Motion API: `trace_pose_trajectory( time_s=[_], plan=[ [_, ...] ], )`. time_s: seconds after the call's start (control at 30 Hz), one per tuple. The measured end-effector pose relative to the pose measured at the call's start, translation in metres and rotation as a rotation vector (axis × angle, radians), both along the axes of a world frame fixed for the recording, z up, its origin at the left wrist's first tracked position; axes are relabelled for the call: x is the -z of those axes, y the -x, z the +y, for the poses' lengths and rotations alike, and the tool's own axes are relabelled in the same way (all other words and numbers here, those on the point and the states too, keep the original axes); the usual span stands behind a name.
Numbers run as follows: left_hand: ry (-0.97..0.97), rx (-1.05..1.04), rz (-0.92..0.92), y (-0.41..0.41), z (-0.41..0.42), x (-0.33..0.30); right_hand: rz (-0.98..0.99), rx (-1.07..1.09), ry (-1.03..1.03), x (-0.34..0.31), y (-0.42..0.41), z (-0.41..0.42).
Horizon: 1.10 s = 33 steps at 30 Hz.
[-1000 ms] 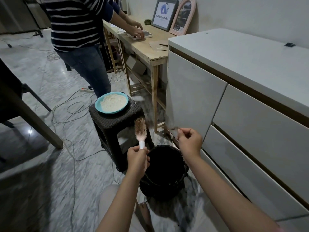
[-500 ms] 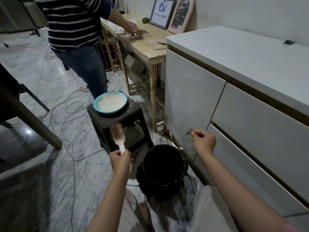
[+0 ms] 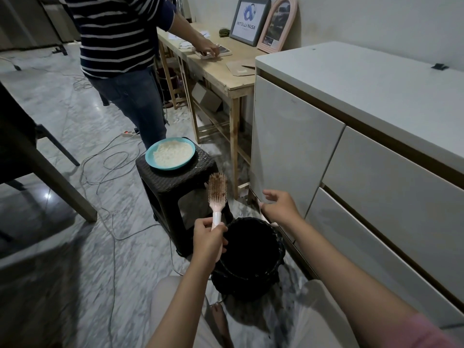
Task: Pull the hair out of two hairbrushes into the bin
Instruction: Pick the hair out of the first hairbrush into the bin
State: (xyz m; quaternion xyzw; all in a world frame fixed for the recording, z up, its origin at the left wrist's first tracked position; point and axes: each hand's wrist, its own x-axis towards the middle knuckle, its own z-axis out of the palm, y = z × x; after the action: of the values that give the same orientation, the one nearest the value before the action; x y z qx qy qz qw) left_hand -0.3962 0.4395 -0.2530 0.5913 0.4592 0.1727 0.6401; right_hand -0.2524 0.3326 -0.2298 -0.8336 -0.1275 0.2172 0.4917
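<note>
My left hand [image 3: 209,237] grips the white handle of a pale pink hairbrush [image 3: 217,190], held upright with brown hair tangled in its bristles. It is just left of the black bin [image 3: 248,272], which stands on the floor below both hands. My right hand [image 3: 278,207] hovers above the bin's far rim with fingers spread and nothing visible in them. Only one hairbrush is in view.
A dark woven stool [image 3: 175,182] carrying a teal plate of rice [image 3: 170,155] stands just beyond the brush. White drawers [image 3: 376,187] flank the bin on the right. A person in a striped shirt [image 3: 120,46] stands at a wooden table [image 3: 216,71]. Cables [image 3: 110,159] trail across the marble floor.
My right hand was pinching a tuft of hair beside the cabinet; now its fingers are spread and empty over the bin. The brush in my left hand has moved right, closer to the bin.
</note>
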Motion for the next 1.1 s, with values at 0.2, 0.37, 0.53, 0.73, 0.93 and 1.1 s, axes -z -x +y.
trace_pose_trajectory(
  time_s=[0.2, 0.37, 0.53, 0.73, 0.93, 1.1],
  plan=[
    [-0.058, 0.051, -0.044, -0.003, -0.024, -0.006, -0.087, -0.015, -0.191, -0.015, 0.020, 0.017],
    [-0.145, 0.083, -0.107, -0.004, -0.041, -0.011, -0.187, 0.016, -0.195, -0.018, 0.035, 0.032],
    [-0.138, 0.067, -0.133, -0.001, -0.042, -0.013, -0.239, 0.131, -0.247, -0.019, 0.038, 0.033],
    [-0.085, 0.048, -0.114, 0.001, -0.040, -0.014, -0.267, 0.129, -0.234, -0.020, 0.039, 0.024],
    [0.034, 0.002, -0.098, -0.002, -0.036, -0.014, -0.303, 0.112, -0.244, -0.017, 0.042, 0.018],
    [0.128, -0.019, -0.081, -0.008, -0.034, -0.011, -0.344, 0.101, -0.247, -0.015, 0.048, 0.011]
  ],
)
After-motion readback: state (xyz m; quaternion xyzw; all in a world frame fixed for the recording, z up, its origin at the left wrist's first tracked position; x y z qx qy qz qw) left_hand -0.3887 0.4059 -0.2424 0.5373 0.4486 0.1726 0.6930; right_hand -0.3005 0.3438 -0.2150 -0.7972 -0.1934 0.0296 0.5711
